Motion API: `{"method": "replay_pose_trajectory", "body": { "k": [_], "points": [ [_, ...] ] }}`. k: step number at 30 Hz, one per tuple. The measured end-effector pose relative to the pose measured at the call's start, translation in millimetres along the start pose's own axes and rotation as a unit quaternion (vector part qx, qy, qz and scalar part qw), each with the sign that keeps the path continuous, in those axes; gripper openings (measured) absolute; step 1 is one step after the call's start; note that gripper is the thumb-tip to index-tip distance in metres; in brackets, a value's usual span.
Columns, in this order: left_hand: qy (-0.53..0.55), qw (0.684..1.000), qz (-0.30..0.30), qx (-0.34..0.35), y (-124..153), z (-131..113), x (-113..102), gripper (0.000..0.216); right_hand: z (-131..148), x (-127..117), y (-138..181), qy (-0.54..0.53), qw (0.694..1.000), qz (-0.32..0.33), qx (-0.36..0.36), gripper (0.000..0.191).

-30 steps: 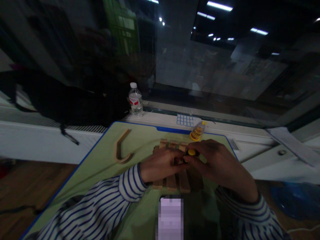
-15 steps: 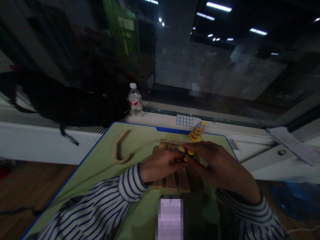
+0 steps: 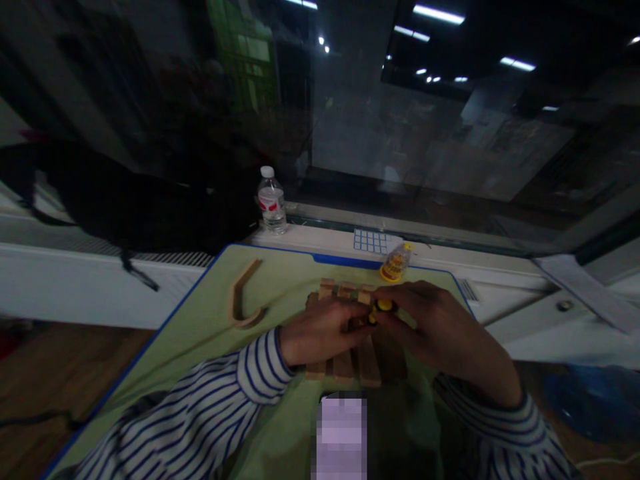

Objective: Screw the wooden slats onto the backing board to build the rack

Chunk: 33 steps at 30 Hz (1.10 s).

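Over a row of wooden slats on the table, both hands meet at a small yellow-and-black piece. My right hand comes from the right, its thumb and fingers closed around the yellow top of the piece. From the left, my left hand lies across the slats, its thumb and fingertips pinched at the lower yellow part. Fingers cover much of the piece, so its exact kind cannot be made out. My hands hide the middle of the slats; their far and near ends show.
A J-shaped wooden strip lies left on the blue-edged table. A glue bottle with yellow cap and base stands at the back. On the sill are a water bottle and a dark bag. A pixelated phone-like shape is in front.
The yellow top of the piece has shifted very slightly right and tilted a little between my right fingers. Both hands otherwise stay in place.
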<state>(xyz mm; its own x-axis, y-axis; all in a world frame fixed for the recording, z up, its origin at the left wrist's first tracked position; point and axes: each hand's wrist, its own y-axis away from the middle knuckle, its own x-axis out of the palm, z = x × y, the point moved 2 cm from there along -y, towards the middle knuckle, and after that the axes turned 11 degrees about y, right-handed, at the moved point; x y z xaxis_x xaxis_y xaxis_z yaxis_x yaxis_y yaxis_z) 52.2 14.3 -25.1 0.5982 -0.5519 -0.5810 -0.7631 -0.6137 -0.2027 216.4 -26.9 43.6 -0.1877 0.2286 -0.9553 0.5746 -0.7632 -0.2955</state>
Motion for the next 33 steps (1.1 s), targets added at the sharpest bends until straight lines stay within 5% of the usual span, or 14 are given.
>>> {"method": "replay_pose_trajectory", "body": {
  "k": [20, 33],
  "points": [
    [0.010, 0.999, 0.021, -0.023, 0.8, -3.6, 0.2, 0.019, 1.3, 1.8, 0.0, 0.026, 0.999, 0.028, 0.030, 0.029],
    [0.001, 0.999, -0.025, -0.040, 0.8, 2.0, -0.1, 0.019, 1.9, 2.4, -0.5, 0.016, 0.999, 0.023, 0.024, 0.027]
  ]
}}
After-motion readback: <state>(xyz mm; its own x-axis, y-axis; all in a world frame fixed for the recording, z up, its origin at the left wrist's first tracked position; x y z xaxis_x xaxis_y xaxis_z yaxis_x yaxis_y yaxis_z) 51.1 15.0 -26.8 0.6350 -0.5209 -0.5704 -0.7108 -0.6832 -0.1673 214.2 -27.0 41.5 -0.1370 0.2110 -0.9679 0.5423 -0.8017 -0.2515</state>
